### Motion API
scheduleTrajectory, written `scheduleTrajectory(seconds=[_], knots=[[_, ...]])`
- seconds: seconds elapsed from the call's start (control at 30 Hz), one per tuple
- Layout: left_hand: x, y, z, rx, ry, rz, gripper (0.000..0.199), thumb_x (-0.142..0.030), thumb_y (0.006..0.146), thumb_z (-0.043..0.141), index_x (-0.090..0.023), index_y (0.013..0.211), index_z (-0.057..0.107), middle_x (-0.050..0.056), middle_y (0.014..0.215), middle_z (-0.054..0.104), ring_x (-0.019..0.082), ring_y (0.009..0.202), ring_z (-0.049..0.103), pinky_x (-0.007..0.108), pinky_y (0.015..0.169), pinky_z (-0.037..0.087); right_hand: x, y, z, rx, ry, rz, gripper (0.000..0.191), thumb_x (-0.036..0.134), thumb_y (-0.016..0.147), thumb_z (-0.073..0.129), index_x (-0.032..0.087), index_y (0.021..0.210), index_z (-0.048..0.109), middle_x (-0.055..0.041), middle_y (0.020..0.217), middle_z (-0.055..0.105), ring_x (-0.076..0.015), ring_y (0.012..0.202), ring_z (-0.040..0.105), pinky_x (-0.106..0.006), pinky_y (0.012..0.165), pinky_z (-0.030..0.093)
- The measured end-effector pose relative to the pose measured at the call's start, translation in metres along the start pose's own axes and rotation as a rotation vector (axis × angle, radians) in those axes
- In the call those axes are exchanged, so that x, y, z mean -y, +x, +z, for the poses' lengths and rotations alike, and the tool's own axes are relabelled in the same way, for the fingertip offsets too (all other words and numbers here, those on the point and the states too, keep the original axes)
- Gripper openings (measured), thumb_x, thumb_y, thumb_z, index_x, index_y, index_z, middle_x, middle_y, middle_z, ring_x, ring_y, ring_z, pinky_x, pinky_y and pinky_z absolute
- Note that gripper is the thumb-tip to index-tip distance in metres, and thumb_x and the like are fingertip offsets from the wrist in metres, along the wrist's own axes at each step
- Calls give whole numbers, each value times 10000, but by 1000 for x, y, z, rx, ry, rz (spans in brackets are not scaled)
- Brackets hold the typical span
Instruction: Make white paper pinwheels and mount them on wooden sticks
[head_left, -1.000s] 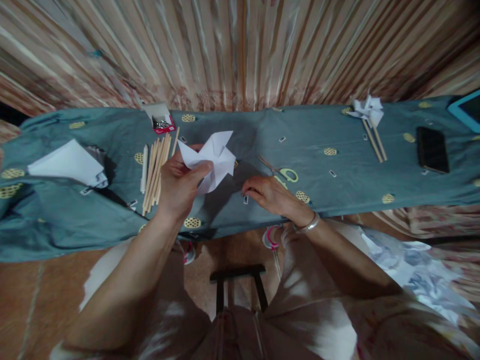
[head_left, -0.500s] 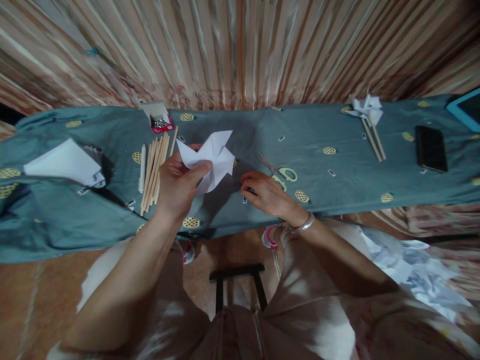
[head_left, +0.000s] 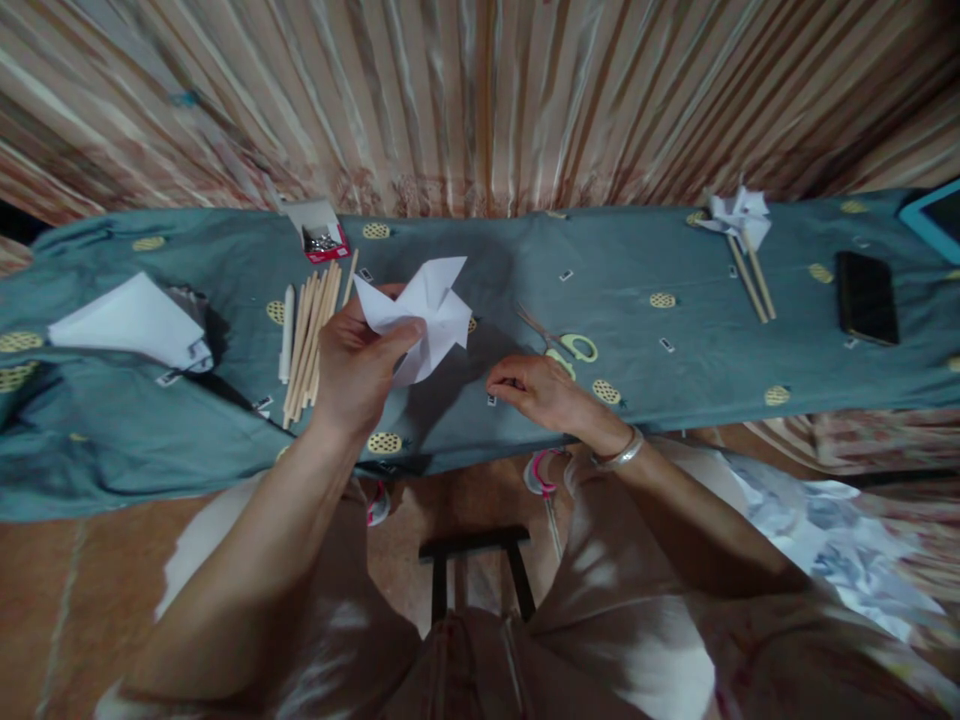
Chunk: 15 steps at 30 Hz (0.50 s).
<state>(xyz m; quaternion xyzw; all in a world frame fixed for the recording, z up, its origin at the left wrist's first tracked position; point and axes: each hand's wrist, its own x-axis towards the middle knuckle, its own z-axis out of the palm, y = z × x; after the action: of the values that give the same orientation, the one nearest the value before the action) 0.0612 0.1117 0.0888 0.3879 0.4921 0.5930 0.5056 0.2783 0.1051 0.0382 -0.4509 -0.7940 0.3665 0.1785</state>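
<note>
A white paper pinwheel [head_left: 439, 310] is pinched in my left hand [head_left: 360, 365], thumb across its middle and fingers behind. Its folded blades point outward over the cloth. My right hand [head_left: 544, 390] is closed, thumb and fingertips together, low over the cloth to the right of the pinwheel; whatever lies between the fingertips is too small to make out. Just beyond that hand rest scissors [head_left: 577, 347] with light green handles, partly covered by it. A small red and white box [head_left: 322, 240] of shiny metal pins or tacks stands open behind my left hand.
Wooden sticks [head_left: 309, 340] and a white pen-like rod [head_left: 287, 335] lie left of my left hand. Folded white paper [head_left: 127, 325] is farther left. At right are pinwheels on sticks [head_left: 742, 240], a black phone [head_left: 866, 298] and a blue-edged tablet [head_left: 934, 220]. Crumpled white paper [head_left: 847, 540] lies below right.
My right hand has shifted slightly toward me, its fingertips pinched together now. My left hand and the pinwheel stay nearly where they were.
</note>
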Motion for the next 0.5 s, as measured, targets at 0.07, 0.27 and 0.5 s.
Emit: scheduleTrajectory(seconds=[0.07,0.27,0.5], knots=[[1,0,1,0,-4,9,264,-182,570,810,-251,821,770,-28,732,720,125,644,613,258,625,490,5,-1,-3,30,-34,8,153,184,932,562,155,879,702,-14,791,687,-126,708,589,-244,685,373],[3,2,2,-13,0,15,267,-165,546,810,-235,801,767,-32,698,717,113,619,606,236,601,479,17,-1,-9,128,-190,14,202,199,976,494,147,915,679,-46,812,690,-150,730,586,-266,695,348],[3,2,3,-1,-30,7,286,-154,534,809,-190,811,747,-37,660,698,93,588,603,213,580,469,16,-4,-14,109,-308,45,221,207,967,496,153,884,693,-44,753,669,-146,686,556,-276,665,315]])
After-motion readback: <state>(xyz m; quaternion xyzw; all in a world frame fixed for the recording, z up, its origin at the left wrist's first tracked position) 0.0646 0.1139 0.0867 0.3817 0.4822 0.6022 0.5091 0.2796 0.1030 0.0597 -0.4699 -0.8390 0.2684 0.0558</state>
